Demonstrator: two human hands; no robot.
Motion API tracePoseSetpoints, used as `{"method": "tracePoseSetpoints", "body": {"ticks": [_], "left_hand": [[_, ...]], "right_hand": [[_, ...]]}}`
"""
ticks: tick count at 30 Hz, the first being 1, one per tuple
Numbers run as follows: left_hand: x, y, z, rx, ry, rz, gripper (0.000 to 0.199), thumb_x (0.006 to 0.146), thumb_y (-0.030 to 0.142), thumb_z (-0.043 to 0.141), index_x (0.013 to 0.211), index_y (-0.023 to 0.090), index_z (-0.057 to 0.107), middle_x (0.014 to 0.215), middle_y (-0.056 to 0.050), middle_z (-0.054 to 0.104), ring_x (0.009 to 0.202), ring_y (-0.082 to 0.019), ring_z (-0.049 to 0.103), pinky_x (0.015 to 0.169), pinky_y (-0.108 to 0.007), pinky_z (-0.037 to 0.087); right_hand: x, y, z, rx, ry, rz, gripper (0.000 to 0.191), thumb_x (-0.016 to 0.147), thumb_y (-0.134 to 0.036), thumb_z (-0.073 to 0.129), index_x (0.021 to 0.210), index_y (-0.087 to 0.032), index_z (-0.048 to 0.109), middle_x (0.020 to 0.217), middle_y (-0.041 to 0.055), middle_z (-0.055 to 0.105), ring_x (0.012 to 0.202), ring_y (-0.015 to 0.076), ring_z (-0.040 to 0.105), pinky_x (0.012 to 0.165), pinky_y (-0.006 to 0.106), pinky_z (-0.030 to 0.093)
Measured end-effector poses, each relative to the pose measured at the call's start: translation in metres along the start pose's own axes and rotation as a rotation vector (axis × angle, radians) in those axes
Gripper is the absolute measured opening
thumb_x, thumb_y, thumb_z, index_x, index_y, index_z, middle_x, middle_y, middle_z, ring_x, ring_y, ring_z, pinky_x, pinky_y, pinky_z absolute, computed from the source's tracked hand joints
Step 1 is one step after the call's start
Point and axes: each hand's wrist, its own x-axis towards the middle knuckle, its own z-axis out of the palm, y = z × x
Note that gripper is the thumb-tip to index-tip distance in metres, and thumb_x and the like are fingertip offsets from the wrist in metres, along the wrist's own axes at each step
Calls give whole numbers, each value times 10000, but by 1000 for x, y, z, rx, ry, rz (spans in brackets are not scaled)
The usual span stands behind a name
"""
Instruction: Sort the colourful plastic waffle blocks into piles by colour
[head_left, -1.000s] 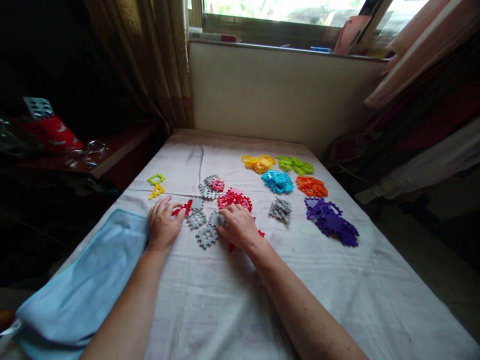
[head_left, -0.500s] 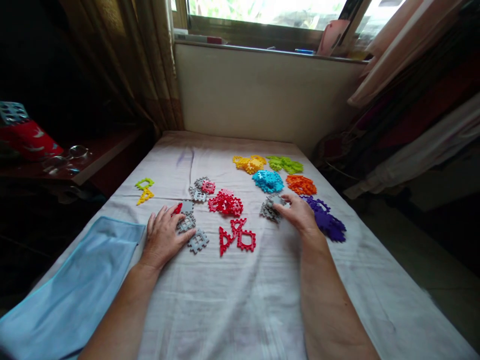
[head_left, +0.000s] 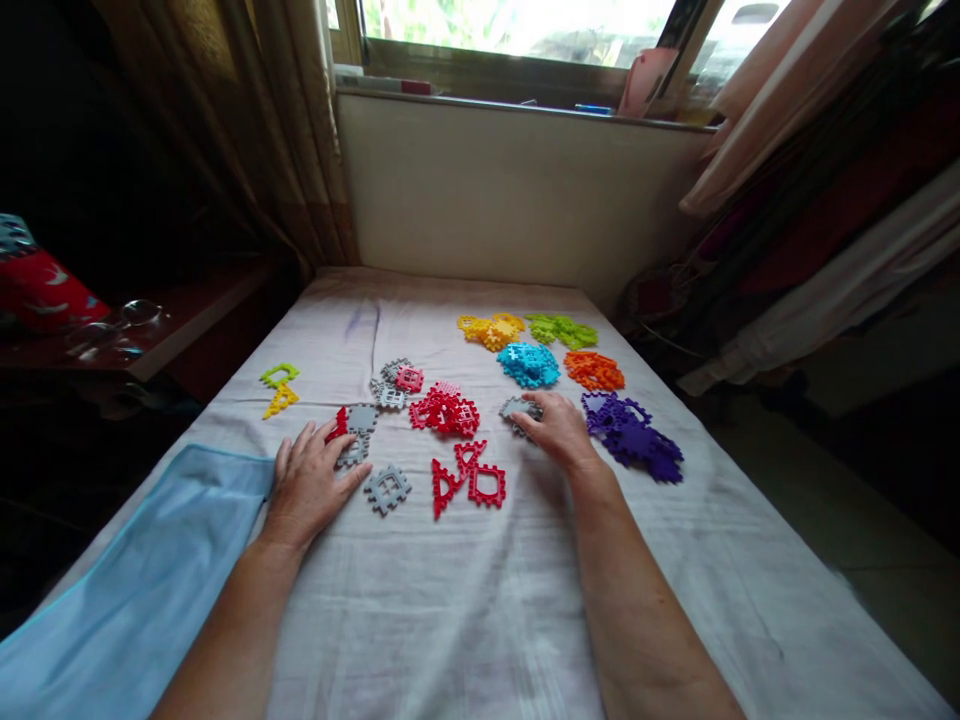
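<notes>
My left hand (head_left: 309, 485) lies with its fingers spread, touching grey toothed interlocking tiles (head_left: 362, 418) and a small red piece (head_left: 338, 424). A loose grey tile with a window cut-out (head_left: 388, 489) lies just right of its thumb. Further right, my right hand (head_left: 559, 430) has its thumb and fingers closed around a small grey tile pile (head_left: 516, 410), partly hidden by the hand. Between the hands are a red tile heap (head_left: 446, 410) and several red pieces, including a square frame (head_left: 487, 485). Behind the left hand lie grey tiles with a pinkish-red one (head_left: 409, 378).
Yellow (head_left: 493, 330), lime green (head_left: 562, 330), blue (head_left: 529, 364), orange (head_left: 594, 370) and purple (head_left: 637, 440) tile piles lie toward the far right. A lime piece (head_left: 279, 374) and a yellow piece (head_left: 282, 400) are at left. Light blue cloth (head_left: 165, 560) covers the left edge.
My right hand has moved left with the grey pile, away from the purple pile. My left hand has drawn slightly left, apart from the loose grey tile. The view has shifted a little.
</notes>
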Motion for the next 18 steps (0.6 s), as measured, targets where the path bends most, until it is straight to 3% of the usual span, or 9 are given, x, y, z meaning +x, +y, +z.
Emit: {"method": "tracePoseSetpoints", "body": {"ticks": [5,10,15,18], "left_hand": [[1,5,-5,0,8,42,258,842,411,593,1024,289,729,1284,-79,673,1287,-324,528,1141,-569,280],[5,9,-13,-33,91,63,217,881,384,546,920,292,739,1218,-52,707,1207,-294,585,1134,-547,292],[6,19,-23,-261,255,73,356,921,510,489,842,258,728,1083,-70,730,1049,-256,645,1012,-443,449],[4,33,-23,-525,235,71,422,920,579,475,834,242,713,959,-57,722,939,-215,660,923,-372,511]], "right_hand": [[-1,-13,-6,67,61,-63,287,863,-342,608,1094,-224,730,1164,102,713,1088,269,619,958,405,459],[-7,-45,-8,128,36,-254,216,867,-291,620,1040,-233,736,1114,85,727,1071,253,629,966,392,462],[-24,-87,-4,257,-108,-387,207,894,-282,614,1073,-250,713,1111,66,731,1027,212,656,921,339,484],[-39,-111,6,432,-254,-409,357,854,-297,676,1208,-261,653,1137,44,728,949,171,675,837,288,505]]}}
